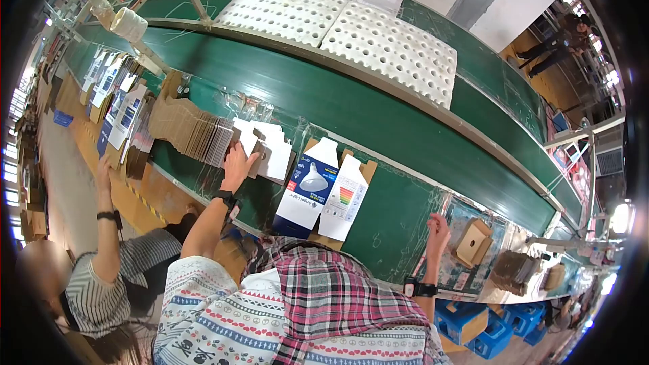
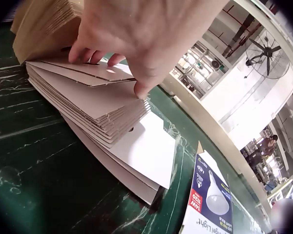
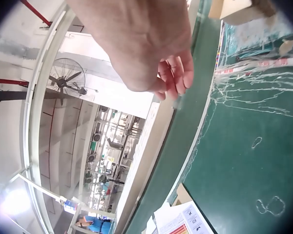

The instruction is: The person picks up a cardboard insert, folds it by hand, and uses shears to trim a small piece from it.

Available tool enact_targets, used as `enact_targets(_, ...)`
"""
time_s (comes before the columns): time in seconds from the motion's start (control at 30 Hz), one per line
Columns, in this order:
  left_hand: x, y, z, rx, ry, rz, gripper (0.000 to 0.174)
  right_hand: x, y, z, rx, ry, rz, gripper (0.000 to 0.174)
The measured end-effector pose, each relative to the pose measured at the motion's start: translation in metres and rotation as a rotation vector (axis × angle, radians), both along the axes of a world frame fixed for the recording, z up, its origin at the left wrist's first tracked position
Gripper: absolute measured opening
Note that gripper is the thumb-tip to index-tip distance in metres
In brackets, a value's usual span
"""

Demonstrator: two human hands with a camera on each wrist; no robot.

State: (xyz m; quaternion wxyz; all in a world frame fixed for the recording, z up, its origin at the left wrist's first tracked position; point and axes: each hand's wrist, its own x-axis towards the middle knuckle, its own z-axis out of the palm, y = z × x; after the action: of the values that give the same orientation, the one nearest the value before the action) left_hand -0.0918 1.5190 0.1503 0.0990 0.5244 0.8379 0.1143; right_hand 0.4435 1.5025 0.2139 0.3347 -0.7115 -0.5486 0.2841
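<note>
The left hand (image 1: pixel 238 167) lies on the near end of a row of folded cardboard pieces (image 1: pixel 193 130). In the left wrist view its fingers (image 2: pixel 95 54) touch the top piece of a fanned stack (image 2: pixel 83 95), thumb at the stack's edge. White flat pieces (image 1: pixel 276 155) lie beside it. A blue and white printed bulb carton (image 1: pixel 311 182) lies flat, with a white printed panel (image 1: pixel 343 196) to its right. The right hand (image 1: pixel 438 231) hangs over the right part of the table, holding nothing, its fingers (image 3: pixel 178 78) loosely curled.
White foam trays (image 1: pixel 389 44) with holes stand behind the long green belt (image 1: pixel 378 94). An open brown box (image 1: pixel 473 243) and a brown stack (image 1: pixel 515 272) are at the right. Another person (image 1: pixel 101 277) sits at the left beside more printed cartons (image 1: pixel 122 118). Blue stools (image 1: pixel 490 338) stand below.
</note>
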Motion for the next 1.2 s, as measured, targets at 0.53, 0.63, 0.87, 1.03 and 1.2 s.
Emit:
enact_targets(0.53,-0.037,-0.003,0.038,-0.02,0.192,-0.076,0.028,-0.025,-0.006,-0.01,0.002,0.059,0.109,0.015)
enact_targets(0.63,-0.048,-0.006,0.098,0.063,-0.054,-0.027,0.028,-0.035,-0.011,-0.002,-0.026,0.117,0.137,0.015)
enact_targets(0.87,-0.01,0.011,0.219,-0.22,-1.065,-0.354,0.04,-0.124,0.031,0.066,0.05,0.249,0.419,0.019)
enact_targets(1.03,0.066,0.04,0.192,-0.628,-1.085,-0.645,0.051,-0.182,0.032,0.095,-0.063,0.366,0.845,0.05)
enact_targets(1.2,0.109,0.035,0.151,-0.545,-1.048,-0.909,0.06,-0.187,-0.002,0.067,-0.081,0.431,0.661,0.055)
